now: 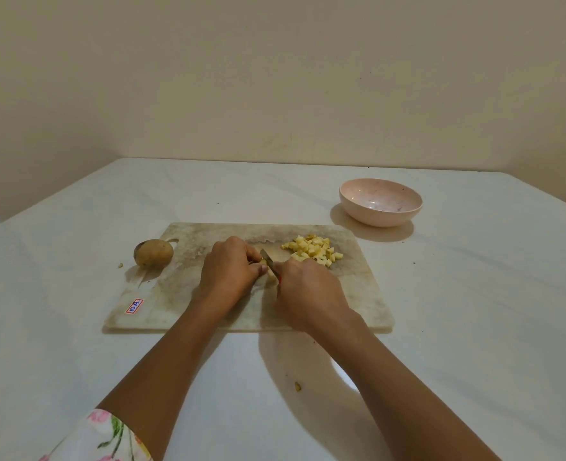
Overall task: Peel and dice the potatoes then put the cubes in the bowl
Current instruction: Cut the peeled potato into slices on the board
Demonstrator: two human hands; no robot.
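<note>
So, left hand (230,272): curled down over a pale piece (270,277) at the middle of the board (188,241), clamping it right beside the knife (266,255).
Right hand (304,291): wrapped round the knife's handle and hid most of it; a strip of red showed under the fingers.
Knife: blade angled away and to the left, tip just beside the left knuckles, edge seemingly on the piece.
Piece: small, mostly covered by both hands; how much remained uncut could not be told.
Cubes (313,249): loose yellow heap on the far right part of the board.
Bowl (374,217): pink, off the board to the far right, no cubes in it.
Potato (153,253): whole, skin on, resting at the board's left edge by the handle hole.
Scrap (297,386): one bit of peel on the table (474,327) between the arms.
Risk, fingers: likely the main one. With a small piece and fingertips close to the edge, a slip or an overlong stroke could nick them.
Risk, piece: wet cut faces might skid or roll under pressure, giving uneven cubes.
Risk, cubes: heap sat near the far edge, so a sweep of the knife hand could push some onto the table.
Risk, potato: round and unsupported, so a nudge to the board might send it rolling.
</note>
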